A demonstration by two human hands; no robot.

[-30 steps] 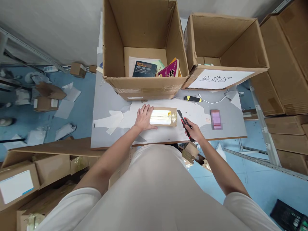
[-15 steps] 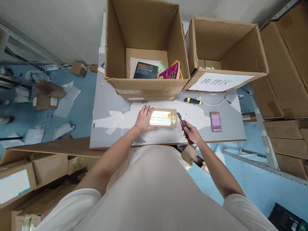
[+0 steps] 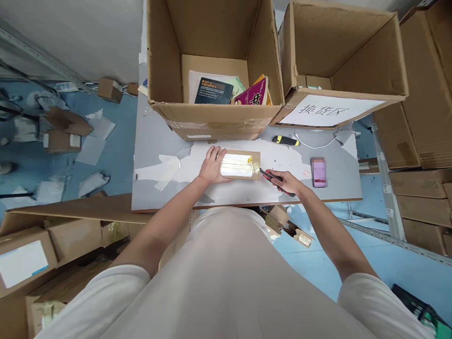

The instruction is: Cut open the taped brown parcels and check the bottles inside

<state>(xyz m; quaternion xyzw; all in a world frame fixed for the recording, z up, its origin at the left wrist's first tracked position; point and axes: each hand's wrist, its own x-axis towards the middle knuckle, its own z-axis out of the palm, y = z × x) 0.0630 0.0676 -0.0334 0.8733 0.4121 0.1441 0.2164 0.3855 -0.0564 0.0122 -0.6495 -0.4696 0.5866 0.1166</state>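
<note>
A small cardboard box [image 3: 236, 165] lies flat on the table, with a white label and shiny tape over its right end. My left hand [image 3: 211, 165] grips its left end, fingers over the far side and thumb along the near side. In my right hand [image 3: 290, 182] is a red and black box cutter [image 3: 269, 175], its blade pointing left and touching the taped right end of the box. How deep the tip sits cannot be made out. A yellow and black utility knife [image 3: 285, 140] lies on the table beyond my right hand.
Behind the small box stands a big open carton [image 3: 215, 113] with several books inside. To its right is another open carton [image 3: 353, 96] bearing a handwritten sign. A pink, blurred rectangular item [image 3: 318, 172] and a white cable [image 3: 319, 146] lie at the right of the table [image 3: 158, 193].
My right hand has turned the box cutter from steep to nearly level and brought its blade against the right end of the box. My left hand stays on the box.
</note>
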